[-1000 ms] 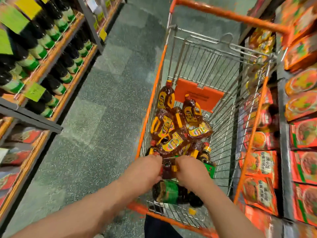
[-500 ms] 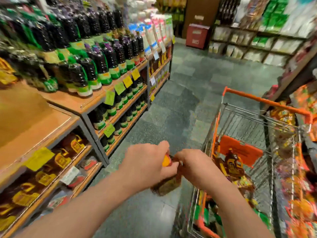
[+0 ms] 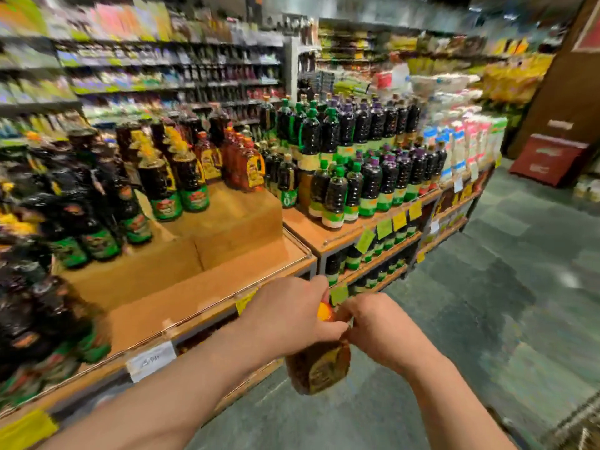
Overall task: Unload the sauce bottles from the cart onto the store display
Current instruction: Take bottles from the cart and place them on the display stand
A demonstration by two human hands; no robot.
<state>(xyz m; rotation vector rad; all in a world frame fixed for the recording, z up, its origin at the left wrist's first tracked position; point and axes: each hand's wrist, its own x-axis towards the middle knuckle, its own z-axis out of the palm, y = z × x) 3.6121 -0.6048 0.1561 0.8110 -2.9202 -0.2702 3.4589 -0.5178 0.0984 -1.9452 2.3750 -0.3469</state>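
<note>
Amber-brown sauce bottle (image 3: 319, 368) with an orange cap (image 3: 324, 311), held in mid-air just off the front edge of the wooden display (image 3: 207, 297). Left hand (image 3: 289, 315) curls round the neck below the cap; right hand (image 3: 376, 326) pinches the neck from the other side. Behind, on the display's raised step near its back edge, stand matching amber bottles (image 3: 246, 165); dark green-labelled bottles (image 3: 175, 186) fill the left side.

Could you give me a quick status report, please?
Both hands, left hand and right hand, grip one sauce bottle. Bottle over aisle floor, short of wooden display. Nothing blocking.
</note>
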